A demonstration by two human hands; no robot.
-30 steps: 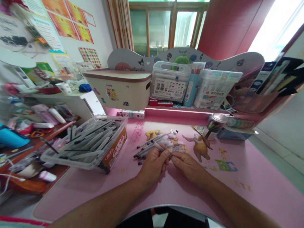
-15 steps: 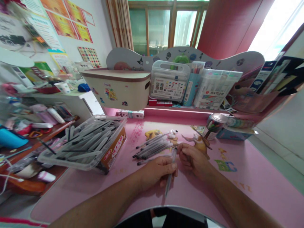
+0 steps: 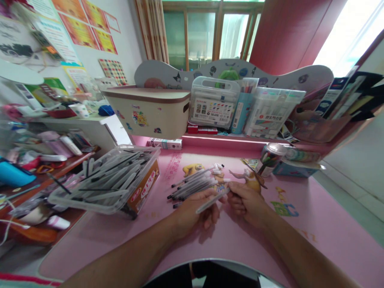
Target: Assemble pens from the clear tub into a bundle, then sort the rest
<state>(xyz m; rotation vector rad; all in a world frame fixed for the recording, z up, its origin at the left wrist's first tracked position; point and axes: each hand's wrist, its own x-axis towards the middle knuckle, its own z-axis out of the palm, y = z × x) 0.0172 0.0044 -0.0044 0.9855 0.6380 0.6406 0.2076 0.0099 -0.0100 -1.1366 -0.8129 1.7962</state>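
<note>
A clear, slim gel pen [image 3: 212, 201] lies slantwise over my left hand, its far end pinched by my right hand [image 3: 245, 200]. Beneath it, my left hand [image 3: 192, 212] has loosely bent fingers that stand apart; it does not appear to grip the pen. Just beyond my left hand is a pile of similar pens [image 3: 192, 184] with dark ends, lying side by side on the pink desk [image 3: 120, 248]. To the left, a clear plastic box [image 3: 103, 208] is heaped with many more translucent pens [image 3: 111, 176].
Along the back shelf stand a cream lidded bin [image 3: 150, 116], a clear marker case [image 3: 214, 102], a blue pencil holder [image 3: 240, 112] and another marker box [image 3: 271, 114]. A can [image 3: 271, 160] stands at the right rear. A cluttered side shelf [image 3: 81, 158] adjoins the left.
The pen has swung from pointing down towards me to slanting leftward across my left hand. My left fingers have loosened from it, while my right hand keeps its far end.
</note>
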